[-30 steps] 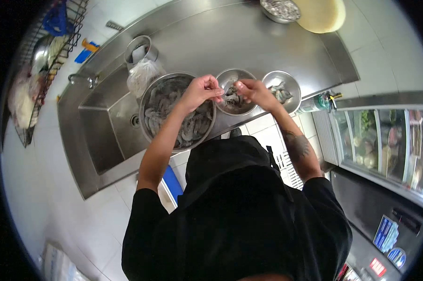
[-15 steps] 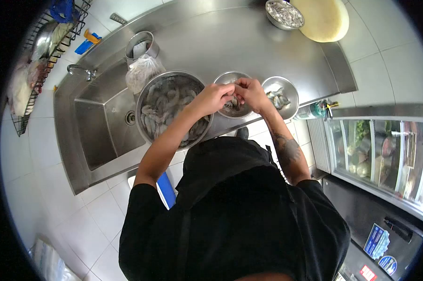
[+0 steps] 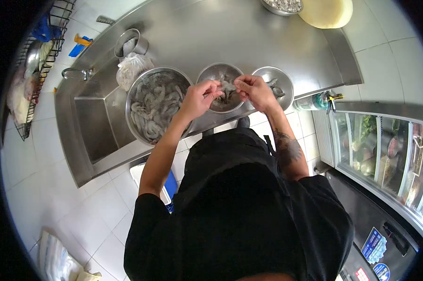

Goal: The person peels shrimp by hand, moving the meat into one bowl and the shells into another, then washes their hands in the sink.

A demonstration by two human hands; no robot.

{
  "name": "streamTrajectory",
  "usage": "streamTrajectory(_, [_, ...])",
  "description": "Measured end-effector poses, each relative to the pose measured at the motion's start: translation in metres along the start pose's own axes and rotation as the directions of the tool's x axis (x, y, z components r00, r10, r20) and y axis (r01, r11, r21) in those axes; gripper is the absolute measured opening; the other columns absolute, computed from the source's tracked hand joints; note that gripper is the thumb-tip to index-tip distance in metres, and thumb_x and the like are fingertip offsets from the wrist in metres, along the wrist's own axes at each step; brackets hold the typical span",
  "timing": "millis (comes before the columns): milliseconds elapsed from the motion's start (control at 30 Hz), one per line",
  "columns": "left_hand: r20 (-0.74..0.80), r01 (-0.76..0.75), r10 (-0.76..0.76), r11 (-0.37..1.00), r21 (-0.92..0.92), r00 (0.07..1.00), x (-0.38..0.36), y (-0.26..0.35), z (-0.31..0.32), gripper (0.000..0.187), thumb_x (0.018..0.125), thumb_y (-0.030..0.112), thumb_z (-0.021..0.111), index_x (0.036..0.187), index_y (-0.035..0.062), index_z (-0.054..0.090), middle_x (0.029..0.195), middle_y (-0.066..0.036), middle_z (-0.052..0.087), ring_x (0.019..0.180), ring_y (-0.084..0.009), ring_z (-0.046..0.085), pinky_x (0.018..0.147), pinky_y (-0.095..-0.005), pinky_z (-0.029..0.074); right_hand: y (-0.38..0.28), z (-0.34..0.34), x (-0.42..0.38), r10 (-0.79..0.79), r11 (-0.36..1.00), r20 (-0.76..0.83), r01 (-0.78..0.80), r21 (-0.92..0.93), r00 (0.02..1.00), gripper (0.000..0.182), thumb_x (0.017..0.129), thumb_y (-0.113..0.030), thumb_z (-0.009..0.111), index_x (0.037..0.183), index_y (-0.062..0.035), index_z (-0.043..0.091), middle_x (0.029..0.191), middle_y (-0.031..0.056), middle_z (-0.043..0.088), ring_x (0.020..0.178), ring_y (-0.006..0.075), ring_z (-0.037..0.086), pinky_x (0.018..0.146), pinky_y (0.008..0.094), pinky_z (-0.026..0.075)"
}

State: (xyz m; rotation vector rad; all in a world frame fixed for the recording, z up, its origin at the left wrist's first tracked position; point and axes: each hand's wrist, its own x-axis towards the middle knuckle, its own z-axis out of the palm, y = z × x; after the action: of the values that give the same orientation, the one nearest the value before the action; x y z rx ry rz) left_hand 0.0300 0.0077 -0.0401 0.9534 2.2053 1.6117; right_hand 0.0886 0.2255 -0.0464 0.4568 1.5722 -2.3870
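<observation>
Above the middle metal bowl (image 3: 207,103), a greyish, translucent shrimp (image 3: 228,86) is stretched between my two hands. My left hand (image 3: 203,96) pinches its left end with thumb and fingers. On the other side, my right hand (image 3: 257,92) pinches the right end. Dark bits like shells and legs lie in that bowl beneath the fingers. To the left stands a large metal bowl (image 3: 128,110) full of whole grey shrimp (image 3: 153,110) in water. A further metal bowl (image 3: 286,77) with a few shrimp pieces stands just past my right hand, partly covered by it.
A sink (image 3: 96,129) with a tap (image 3: 78,73) lies at the left. Behind the large bowl are a filled plastic bag (image 3: 133,70) and a metal pot (image 3: 139,44). Another bowl (image 3: 282,7) stands far back beside a round pale board (image 3: 328,14). A glass-fronted fridge (image 3: 380,150) is right.
My hands have moved apart and slightly left, and the shrimp now shows between them. The view has shifted, so the counter sits higher in the picture.
</observation>
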Motion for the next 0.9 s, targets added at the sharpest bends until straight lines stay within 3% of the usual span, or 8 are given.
streamTrajectory(267, [-0.011, 0.009, -0.011, 0.985, -0.171, 1.0, 0.017, -0.009, 0.018, 0.023, 0.09, 0.003, 0.068, 0.082, -0.0002, 0.046, 0.097, -0.017, 0.07, 0.091, -0.0137, 0.069, 0.07, -0.0276, 0.054, -0.03, -0.028, -0.035, -0.103, 0.75, 0.03, 0.097, -0.654, 0.994, 0.015, 0.095, -0.014, 0.062, 0.096, 0.0012, 0.065, 0.068, 0.0013, 0.056, 0.058, 0.0075, 0.051, 0.056, 0.0273, 0.044])
streamTrajectory(333, [0.026, 0.108, -0.106, 0.99, -0.09, 0.994, 0.023, -0.016, 0.018, 0.026, 0.09, 0.007, 0.069, 0.082, -0.0005, 0.046, 0.098, -0.015, 0.071, 0.088, -0.0136, 0.07, 0.067, -0.0261, 0.053, -0.034, -0.032, -0.04, -0.103, 0.681, 0.001, 0.071, -0.729, 0.995, 0.015, 0.093, -0.015, 0.063, 0.097, -0.0006, 0.065, 0.072, 0.0067, 0.063, 0.062, 0.0139, 0.059, 0.061, 0.0321, 0.047])
streamTrajectory(400, [0.034, 0.062, -0.058, 0.991, -0.123, 0.998, 0.029, -0.019, 0.01, 0.025, 0.09, 0.008, 0.07, 0.085, -0.0001, 0.047, 0.097, -0.015, 0.071, 0.086, -0.0139, 0.07, 0.067, -0.0269, 0.053, -0.033, -0.041, -0.043, -0.336, 0.402, 0.049, 0.19, -0.895, 0.941, 0.014, 0.091, -0.014, 0.064, 0.097, -0.0015, 0.066, 0.08, 0.0137, 0.068, 0.071, 0.0233, 0.066, 0.066, 0.0365, 0.049])
streamTrajectory(467, [0.036, 0.026, -0.021, 0.988, -0.151, 0.999, 0.03, -0.02, 0.001, 0.024, 0.09, 0.01, 0.07, 0.087, 0.0004, 0.048, 0.097, -0.015, 0.07, 0.084, -0.0142, 0.07, 0.067, -0.0277, 0.053, -0.036, -0.047, -0.046, -0.327, 0.421, 0.006, 0.152, -0.894, 0.945, 0.013, 0.09, -0.013, 0.064, 0.097, -0.0019, 0.066, 0.084, 0.016, 0.068, 0.076, 0.0265, 0.067, 0.069, 0.0379, 0.049])
streamTrajectory(567, [0.286, 0.114, -0.219, 0.933, 0.342, 0.933, 0.026, -0.001, -0.021, 0.052, 0.084, 0.024, 0.076, 0.13, 0.0152, 0.054, 0.106, -0.014, 0.071, 0.077, -0.0199, 0.071, 0.072, -0.0359, 0.054, -0.03, -0.075, -0.043, -0.343, 0.441, -0.038, 0.125, -0.889, 0.939, 0.013, 0.089, -0.01, 0.064, 0.098, -0.0013, 0.066, 0.088, 0.0182, 0.069, 0.08, 0.0279, 0.068, 0.074, 0.0385, 0.051])
streamTrajectory(667, [0.036, 0.109, -0.124, 0.954, 0.28, 0.992, 0.01, -0.028, -0.068, 0.057, 0.085, 0.023, 0.075, 0.137, 0.0149, 0.051, 0.105, -0.013, 0.072, 0.072, -0.0187, 0.07, 0.069, -0.0341, 0.054, -0.031, -0.085, -0.046, -0.382, 0.339, -0.173, -0.036, -0.94, 0.908, 0.033, 0.089, -0.013, 0.066, 0.12, -0.005, 0.062, 0.084, 0.0215, 0.07, 0.081, 0.0318, 0.071, 0.072, 0.0414, 0.054])
streamTrajectory(800, [-0.29, 0.438, -0.351, 0.833, 0.339, 0.891, -0.034, -0.066, -0.153, 0.036, 0.086, 0.025, 0.072, 0.118, 0.0083, 0.064, 0.09, -0.014, 0.072, 0.075, -0.0263, 0.07, 0.068, -0.0375, 0.053, -0.024, -0.083, -0.051, -0.41, 0.297, -0.307, -0.192, -0.935, 0.859, 0.037, 0.087, -0.02, 0.068, 0.121, -0.0052, 0.062, 0.087, 0.0209, 0.07, 0.083, 0.0359, 0.07, 0.074, 0.0431, 0.053])
streamTrajectory(900, [-0.198, 0.471, -0.43, 0.761, 0.446, 0.881, -0.08, -0.078, -0.167, 0.03, 0.083, 0.023, 0.073, 0.107, 0.0057, 0.067, 0.09, -0.015, 0.072, 0.079, -0.0274, 0.07, 0.072, -0.0383, 0.053, -0.011, -0.071, -0.042, -0.4, 0.29, -0.244, -0.131, -0.948, 0.883, 0.033, 0.088, -0.022, 0.066, 0.116, -0.0048, 0.065, 0.085, 0.0206, 0.07, 0.082, 0.0348, 0.07, 0.074, 0.0432, 0.052])
